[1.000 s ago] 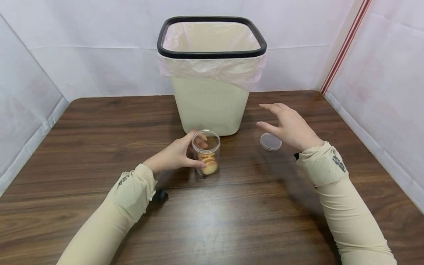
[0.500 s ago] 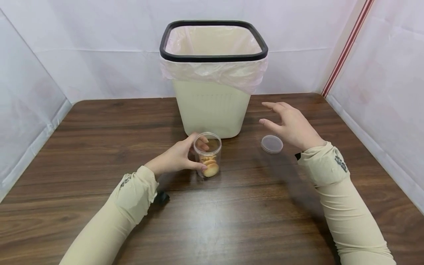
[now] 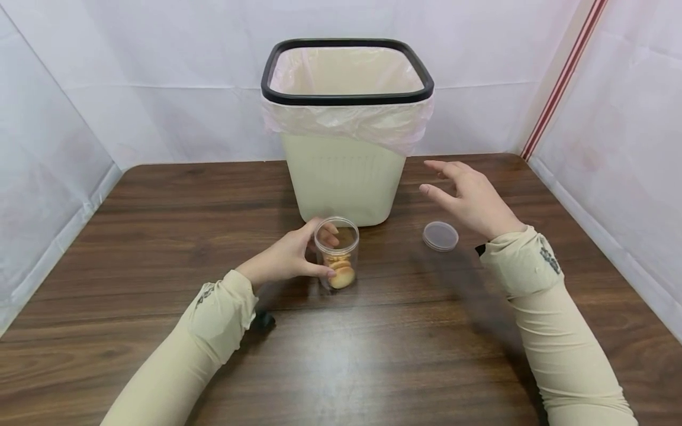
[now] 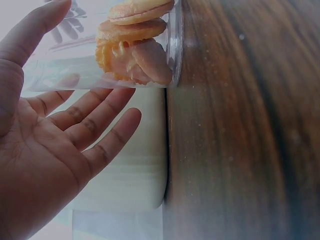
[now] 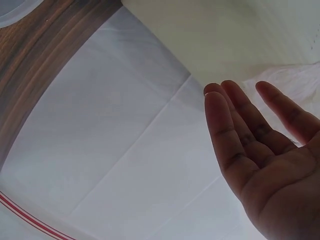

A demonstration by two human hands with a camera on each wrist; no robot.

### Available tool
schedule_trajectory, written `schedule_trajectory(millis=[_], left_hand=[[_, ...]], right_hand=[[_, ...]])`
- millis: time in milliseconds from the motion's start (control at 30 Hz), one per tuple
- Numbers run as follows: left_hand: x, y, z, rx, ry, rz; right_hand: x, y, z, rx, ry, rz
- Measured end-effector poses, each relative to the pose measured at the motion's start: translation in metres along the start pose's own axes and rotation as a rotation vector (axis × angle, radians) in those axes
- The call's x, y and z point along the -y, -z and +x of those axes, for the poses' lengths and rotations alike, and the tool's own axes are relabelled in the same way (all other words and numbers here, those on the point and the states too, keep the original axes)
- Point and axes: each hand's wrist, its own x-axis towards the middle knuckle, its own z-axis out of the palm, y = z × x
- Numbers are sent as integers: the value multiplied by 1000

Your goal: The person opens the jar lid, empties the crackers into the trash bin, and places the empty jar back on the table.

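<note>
In the head view a clear plastic jar (image 3: 338, 242), without its lid, stands upright on the brown wooden table (image 3: 341, 361). Round cookies (image 3: 343, 277) and smaller golden biscuits lie at its bottom. My left hand (image 3: 285, 257) holds the jar from the left, thumb on the near side and fingers round the far side. The left wrist view shows the cookies (image 4: 135, 32) through the wall between thumb and fingers. My right hand (image 3: 471, 198) hovers with nothing in it, fingers slightly bent, above and beside the round clear lid (image 3: 440, 236) on the table.
Behind the jar stands a cream trash bin (image 3: 346, 177) with a black rim (image 3: 348, 99) and a pale pink bag (image 3: 373, 121) folded over its edge. White sheeting (image 3: 160, 112) encloses the back and sides of the table.
The whole head view has shifted, so the bin, jar and lid appear slightly lower. The left hand keeps its hold on the jar. The right hand stays raised near the lid.
</note>
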Motion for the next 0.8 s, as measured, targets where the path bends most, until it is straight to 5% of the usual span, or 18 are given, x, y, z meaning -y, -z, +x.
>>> schedule_trajectory(millis=[800], left_hand=[[1, 0, 0, 1, -7, -3]], right_hand=[[4, 20, 17, -115, 12, 99]])
